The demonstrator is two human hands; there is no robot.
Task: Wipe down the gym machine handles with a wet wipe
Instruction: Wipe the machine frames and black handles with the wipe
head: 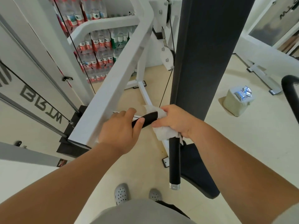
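Wet wipe [163, 131] sits just right of frame centre, bunched white and wrapped over the bend where the horizontal handle [148, 119] meets the lower handle [174, 160] that runs down toward lower centre; right hand [174, 121] is closed around the wipe and the bar under it, fingers curled over the top; left hand [119, 130] is closed on the left part of the horizontal handle, thumb lying along the black grip, steadying it; a scrap of white shows under the left palm, cannot tell whether it is more wipe or something else. Handling, judged: the wipe is light, limp and damp, will fold and slide freely, may tear or shed if dragged hard over the chrome end cap [174, 186]; best held as a pad wrapped round the bar, palm pressure rather than fingertips; the black grips look stiff and slightly tacky (rubber or foam, not certain), rigidly fixed to the white frame [113, 81], so they should not give way under rubbing. Hidden or unclear: the joint between the two handles is covered by wipe and right hand; the left end of the horizontal handle is under the left hand; a second black handle [289, 88] at the right edge is cut off; foil packets [243, 92] on a pale block [234, 105] at mid-right, contents unreadable.
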